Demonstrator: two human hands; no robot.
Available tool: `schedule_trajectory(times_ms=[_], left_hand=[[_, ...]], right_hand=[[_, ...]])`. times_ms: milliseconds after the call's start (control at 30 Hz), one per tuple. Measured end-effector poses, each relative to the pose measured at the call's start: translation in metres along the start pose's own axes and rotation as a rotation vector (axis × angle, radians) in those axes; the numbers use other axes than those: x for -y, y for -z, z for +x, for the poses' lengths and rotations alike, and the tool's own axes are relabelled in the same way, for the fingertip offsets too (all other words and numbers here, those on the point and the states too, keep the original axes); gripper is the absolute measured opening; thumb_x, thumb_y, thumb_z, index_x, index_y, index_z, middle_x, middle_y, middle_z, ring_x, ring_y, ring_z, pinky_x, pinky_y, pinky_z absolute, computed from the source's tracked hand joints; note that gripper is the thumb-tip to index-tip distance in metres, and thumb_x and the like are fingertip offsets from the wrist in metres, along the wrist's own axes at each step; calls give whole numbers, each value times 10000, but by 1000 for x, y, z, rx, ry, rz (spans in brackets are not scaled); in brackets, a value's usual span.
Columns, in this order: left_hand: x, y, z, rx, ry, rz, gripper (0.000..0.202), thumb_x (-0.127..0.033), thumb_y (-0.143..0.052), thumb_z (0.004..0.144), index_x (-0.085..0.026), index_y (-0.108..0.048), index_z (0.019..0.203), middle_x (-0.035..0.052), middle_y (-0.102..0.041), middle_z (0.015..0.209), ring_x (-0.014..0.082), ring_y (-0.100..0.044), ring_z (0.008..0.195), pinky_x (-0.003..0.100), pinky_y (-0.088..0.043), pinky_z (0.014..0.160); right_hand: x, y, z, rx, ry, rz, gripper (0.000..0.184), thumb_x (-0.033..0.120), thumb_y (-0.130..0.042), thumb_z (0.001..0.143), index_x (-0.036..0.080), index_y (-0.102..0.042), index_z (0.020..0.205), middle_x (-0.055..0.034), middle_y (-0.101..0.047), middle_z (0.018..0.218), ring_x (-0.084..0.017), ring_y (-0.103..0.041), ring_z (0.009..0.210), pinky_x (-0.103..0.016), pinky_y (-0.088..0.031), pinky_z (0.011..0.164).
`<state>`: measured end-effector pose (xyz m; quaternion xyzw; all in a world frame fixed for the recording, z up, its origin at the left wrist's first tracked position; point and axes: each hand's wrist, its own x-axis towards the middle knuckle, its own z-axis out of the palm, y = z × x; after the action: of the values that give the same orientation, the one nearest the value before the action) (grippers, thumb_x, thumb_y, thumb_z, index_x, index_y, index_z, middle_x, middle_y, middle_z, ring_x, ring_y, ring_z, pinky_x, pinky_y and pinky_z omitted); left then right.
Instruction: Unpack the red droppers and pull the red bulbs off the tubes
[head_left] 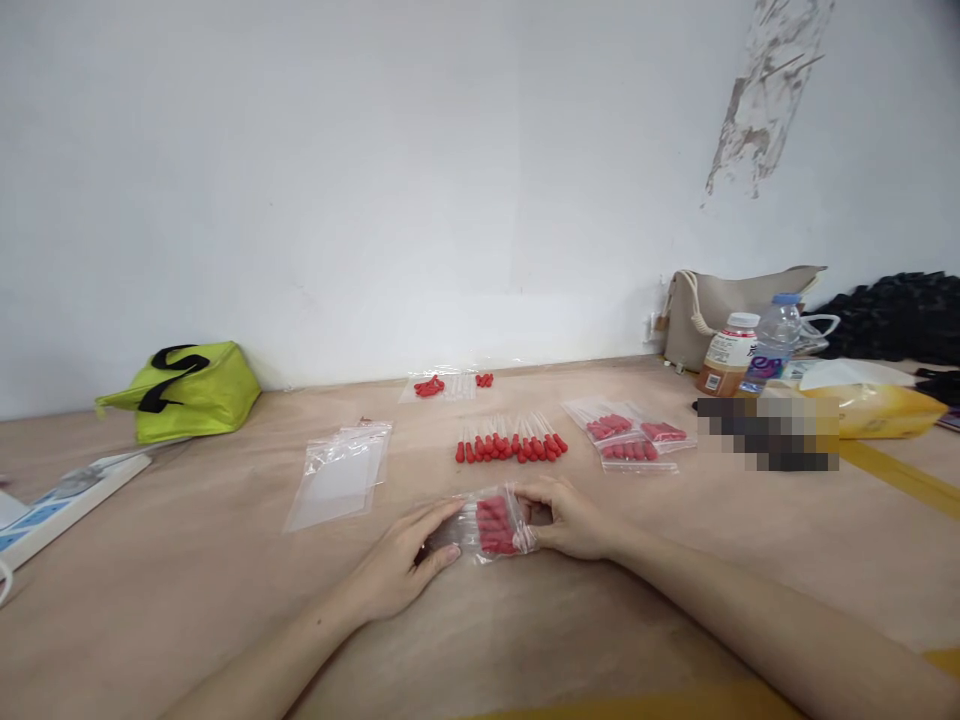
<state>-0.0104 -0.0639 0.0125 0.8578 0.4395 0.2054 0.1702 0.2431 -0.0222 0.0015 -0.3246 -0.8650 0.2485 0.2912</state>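
Packing step, judged to be at the bag-closing stage. The clear bag (pixel 495 525) of red-capped droppers is lying on the table (pixel 225 600), at 6 o'clock from the loose row (pixel 511 445). The left hand (pixel 401 570) is pressing flat, fingers extended, on its left end. The right hand (pixel 570 520) is pinching the right end, probably the zip mouth, which is blurred here. Filled bags (pixel 630 435) are lying at 1 o'clock and empty bags (pixel 341 475) at 10 o'clock. Sealing is calling for an even pinch along the strip.

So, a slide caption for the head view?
Left hand presses, right hand pinches a clear bag of red-tipped droppers on the table.
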Motion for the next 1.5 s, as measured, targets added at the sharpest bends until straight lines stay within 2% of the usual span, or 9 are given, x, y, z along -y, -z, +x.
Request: schedule_trajectory(times_ms=[100,267,400,600,767,1033,1133,1267,1500], left_hand=[[0,-2,1,-12,20,-5,439,-357,-422,858,-266,-378,1285,25,-465,1290,185,-449,1151,344,-365,974],[2,-7,5,-106,23,9,355,-342,-449,848,-241,-485,1186,36,-565,1146,176,-515,1041,319,-402,910],[5,-11,6,-167,13,31,306,-319,-457,845,-224,-526,1128,46,-599,1030,179,-541,954,323,-427,846],[6,-12,8,-199,0,22,269,-293,-476,837,-221,-563,1082,42,-617,969,171,-558,893,308,-442,799],[1,-10,9,-181,-54,-18,265,-284,-461,850,-228,-587,1077,37,-641,984,171,-555,921,310,-435,823],[1,-9,10,-174,-47,-6,285,-288,-476,842,-235,-580,1101,34,-645,1002,178,-552,935,324,-434,836],[4,-8,10,-163,-24,-6,291,-307,-471,840,-224,-584,1095,46,-639,1020,187,-552,946,343,-431,854],[9,0,6,-119,20,-21,327,-329,-464,836,-239,-554,1137,44,-596,1123,189,-536,1020,349,-420,896],[16,12,-1,46,11,44,429,-378,-448,840,-281,-435,1257,24,-437,1319,186,-381,1222,383,-294,1026]], right_hand=[[-1,0,0,24,8,83,363,425,-654,664,204,-641,952,-3,-632,791,-153,-547,727,-259,-411,676],[0,-1,2,53,34,155,316,414,-645,682,224,-654,934,-15,-635,921,-167,-559,834,-278,-416,744],[6,-3,0,-65,-59,58,343,354,-753,530,200,-650,818,-4,-631,842,-154,-548,750,-252,-413,668],[14,-10,-2,-68,-42,60,205,229,-676,602,191,-596,786,36,-593,698,-92,-501,604,-201,-374,565],[15,-11,-3,-94,0,135,183,101,-560,636,179,-547,800,41,-552,679,-78,-489,603,-188,-384,572],[10,-14,0,-84,-64,228,89,187,-610,679,176,-552,746,43,-523,638,-72,-463,582,-182,-368,530],[4,-10,0,-104,-161,313,150,239,-613,696,173,-559,819,41,-528,636,-61,-458,534,-178,-372,485],[-3,6,-5,-17,-384,654,335,355,-656,662,173,-490,888,33,-578,668,-78,-539,528,-216,-457,498],[-11,19,-9,-82,-457,809,364,376,-721,589,157,-485,759,20,-607,655,-76,-556,541,-237,-468,554]])
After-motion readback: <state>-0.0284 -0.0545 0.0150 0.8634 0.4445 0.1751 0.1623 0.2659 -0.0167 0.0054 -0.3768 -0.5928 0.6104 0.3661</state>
